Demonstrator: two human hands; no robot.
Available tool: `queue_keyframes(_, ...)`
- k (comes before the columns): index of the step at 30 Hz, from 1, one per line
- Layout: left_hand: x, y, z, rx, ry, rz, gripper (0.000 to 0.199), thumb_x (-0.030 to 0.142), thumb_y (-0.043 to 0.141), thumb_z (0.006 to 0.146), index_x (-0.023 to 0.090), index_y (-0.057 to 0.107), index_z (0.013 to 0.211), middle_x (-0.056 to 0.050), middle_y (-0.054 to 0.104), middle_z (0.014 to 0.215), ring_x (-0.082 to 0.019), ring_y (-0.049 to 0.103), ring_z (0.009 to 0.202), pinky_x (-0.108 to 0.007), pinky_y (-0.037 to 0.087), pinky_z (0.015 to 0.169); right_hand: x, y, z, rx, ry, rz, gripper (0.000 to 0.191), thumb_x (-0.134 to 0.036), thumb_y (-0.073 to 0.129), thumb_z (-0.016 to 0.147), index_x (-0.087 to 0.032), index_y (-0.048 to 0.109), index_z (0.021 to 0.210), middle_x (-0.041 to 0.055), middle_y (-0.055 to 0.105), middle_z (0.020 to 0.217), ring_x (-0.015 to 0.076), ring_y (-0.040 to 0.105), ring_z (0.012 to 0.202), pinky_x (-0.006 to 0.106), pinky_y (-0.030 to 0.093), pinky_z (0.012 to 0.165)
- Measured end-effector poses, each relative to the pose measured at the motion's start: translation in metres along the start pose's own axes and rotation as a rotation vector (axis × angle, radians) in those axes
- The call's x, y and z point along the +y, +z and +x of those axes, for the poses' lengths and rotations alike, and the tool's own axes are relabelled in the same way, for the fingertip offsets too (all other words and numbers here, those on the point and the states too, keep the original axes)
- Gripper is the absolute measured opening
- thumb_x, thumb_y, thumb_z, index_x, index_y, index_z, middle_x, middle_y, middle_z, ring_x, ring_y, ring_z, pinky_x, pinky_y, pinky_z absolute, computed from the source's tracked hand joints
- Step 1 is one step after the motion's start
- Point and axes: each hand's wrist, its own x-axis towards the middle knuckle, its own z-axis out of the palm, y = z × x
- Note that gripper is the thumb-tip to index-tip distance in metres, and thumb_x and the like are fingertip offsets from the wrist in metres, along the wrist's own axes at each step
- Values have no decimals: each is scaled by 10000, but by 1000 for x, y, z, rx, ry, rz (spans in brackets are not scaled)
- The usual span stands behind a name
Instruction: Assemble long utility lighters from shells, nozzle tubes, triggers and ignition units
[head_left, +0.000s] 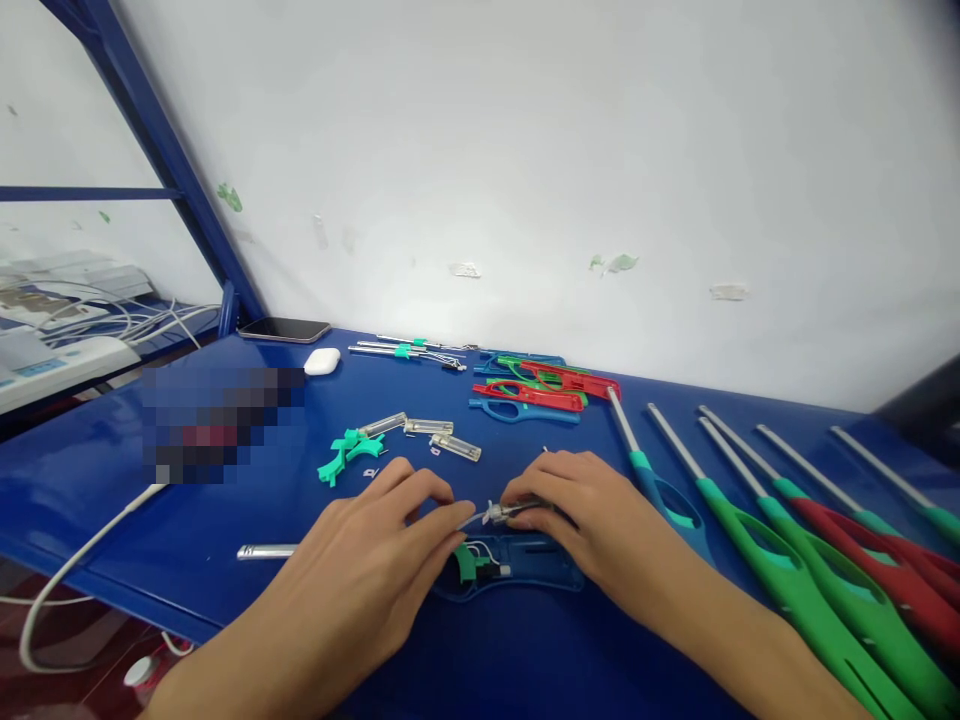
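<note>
My left hand point(382, 545) is closed in a pinch on a thin clear tube point(472, 519). The tube runs to the valve end of a clear lighter fuel tank point(498, 513), which my right hand point(581, 500) grips between thumb and fingers. Most of the tank is hidden by that hand. Beneath both hands lies a blue lighter casing half point(541, 570), its inside facing up. A green trigger piece point(468, 563), white wires and a small black igniter point(491, 570) sit in it. A metal lighter nozzle point(266, 551) sticks out to the left, partly behind my left hand.
Clear fuel tanks point(456, 447) and green trigger pieces point(349, 455) lie beyond my left hand. Farther back are metal nozzles with wires point(405, 350) and coloured casing halves point(529, 397). Several long-necked lighters point(772, 560) line the right. A phone point(285, 329) and white earbud case point(322, 361) rest back left.
</note>
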Motion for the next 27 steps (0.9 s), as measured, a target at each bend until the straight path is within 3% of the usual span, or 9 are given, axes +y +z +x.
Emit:
queue_keyframes(4, 0, 5, 5, 33, 12, 34, 280, 227, 433, 1136, 253, 657, 1302, -59, 691, 1159, -262, 588, 1011, -371, 533, 746, -7, -8, -3, -15, 22, 62, 134, -173, 661, 1051, -290, 726, 1055, -53, 719, 1052, 143, 662, 946, 301, 437, 876)
queue_keyframes(8, 2, 5, 7, -30, 6, -14, 302, 228, 419, 1139, 264, 708, 1217, -47, 712, 1139, -268, 593, 992, -409, 573, 789, -14, -19, -7, -44, 37, 121, 89, -220, 704, 1031, -296, 750, 1034, -65, 731, 973, 122, 669, 869, 249, 458, 775)
queue_keyframes(13, 4, 6, 6, -81, 5, -78, 301, 222, 428, 1141, 289, 705, 1239, -24, 720, 1176, -250, 604, 1019, -475, 562, 960, -16, -25, -9, -62, 25, 117, 125, -277, 656, 1065, -299, 778, 1054, -64, 787, 1026, 138, 708, 937, 265, 472, 871)
queue_keyframes(16, 4, 8, 6, -69, -3, -85, 292, 243, 415, 1151, 296, 686, 1246, -17, 719, 1173, -246, 612, 1019, -490, 546, 985, -14, -26, -10, -57, 1, 105, 146, -287, 638, 1076, -306, 782, 1062, -85, 804, 1044, 127, 724, 956, 255, 476, 900)
queue_keyframes(21, 4, 14, 6, 29, -8, -125, 221, 250, 480, 1138, 286, 631, 1295, -15, 709, 1111, -228, 602, 979, -413, 554, 889, -11, -26, -12, -60, -15, 88, 191, -293, 595, 1094, -311, 784, 1076, -93, 813, 1052, 127, 736, 949, 253, 486, 883)
queue_keyframes(27, 6, 16, 7, 74, 52, -190, 189, 155, 509, 1114, 252, 663, 1166, -1, 711, 1061, -188, 571, 914, -335, 535, 833, -11, -25, -11, -62, -20, 86, 216, -277, 582, 1099, -304, 791, 1050, -87, 817, 1031, 135, 733, 925, 255, 489, 863)
